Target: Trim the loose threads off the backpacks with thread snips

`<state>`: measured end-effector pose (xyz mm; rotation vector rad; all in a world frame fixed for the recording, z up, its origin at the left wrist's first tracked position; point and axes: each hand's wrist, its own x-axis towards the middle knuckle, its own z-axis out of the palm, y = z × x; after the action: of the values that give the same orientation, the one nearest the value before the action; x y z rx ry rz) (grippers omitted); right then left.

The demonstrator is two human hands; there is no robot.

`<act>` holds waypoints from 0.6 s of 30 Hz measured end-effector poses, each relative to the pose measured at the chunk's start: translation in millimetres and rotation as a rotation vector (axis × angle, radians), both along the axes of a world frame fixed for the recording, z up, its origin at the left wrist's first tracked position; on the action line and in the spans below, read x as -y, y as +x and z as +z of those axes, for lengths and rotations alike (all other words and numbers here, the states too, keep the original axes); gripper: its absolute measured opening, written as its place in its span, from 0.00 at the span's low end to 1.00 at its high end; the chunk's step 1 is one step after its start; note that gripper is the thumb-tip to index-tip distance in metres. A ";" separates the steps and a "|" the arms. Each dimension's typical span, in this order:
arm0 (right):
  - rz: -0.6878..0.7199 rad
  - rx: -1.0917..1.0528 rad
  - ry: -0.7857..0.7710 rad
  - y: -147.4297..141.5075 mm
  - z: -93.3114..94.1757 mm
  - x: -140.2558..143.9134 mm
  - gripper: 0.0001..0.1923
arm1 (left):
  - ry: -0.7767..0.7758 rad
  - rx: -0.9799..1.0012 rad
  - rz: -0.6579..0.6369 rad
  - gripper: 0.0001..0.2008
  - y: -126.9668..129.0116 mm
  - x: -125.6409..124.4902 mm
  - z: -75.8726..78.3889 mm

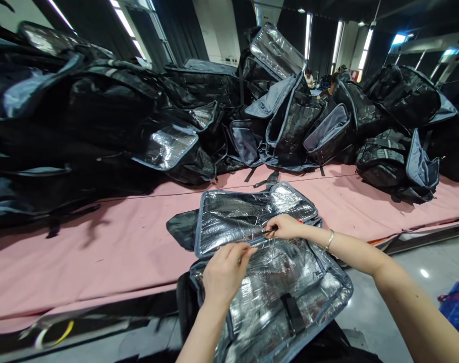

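Here, at the edge of a long pink table (101, 252), I work over an open bag (267, 272) lined with crinkled silver foil, its lid thrown back flat on the cloth and its body hanging over the near edge toward me. My left hand (224, 275) rests on the foil near the fold between lid and body, fingers curled and pinching at the lining there; whether anything besides the foil sits between the fingertips I cannot tell. My right hand (288, 227), a thin bracelet (330, 239) on its wrist, is closed on a small dark tool (269, 232) whose tip lies against the same fold, with a spot of red showing just behind the knuckles. The two hands are near each other along that crease but not touching. A black strap (292, 312) crosses the foil in the lower half of the bag. Behind it, a great heap of black bags (101, 116) fills the far side of the table, several gaping open to show grey or silver linings. More of them are stacked to the right (396, 151). In the far background, people (308, 78) sit at another table under strip lights, too small to make out further.
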<state>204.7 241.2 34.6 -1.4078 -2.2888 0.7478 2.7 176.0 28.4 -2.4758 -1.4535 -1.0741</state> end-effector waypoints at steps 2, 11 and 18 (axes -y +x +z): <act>-0.001 -0.002 -0.002 -1.1 0.5 1.3 0.02 | -0.011 -0.128 0.069 0.11 2.5 1.8 -3.8; -0.017 -0.026 0.303 9.4 -0.8 22.5 0.17 | -0.117 -0.170 0.011 0.11 4.1 -1.6 -8.6; 0.199 0.189 0.808 21.7 -8.9 22.4 0.11 | -0.177 -0.116 -0.004 0.08 -0.5 -3.5 -6.6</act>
<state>226.4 218.7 25.7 -0.8961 -2.4525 -0.2843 2.2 179.4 21.8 -2.6096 -1.5726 -0.8193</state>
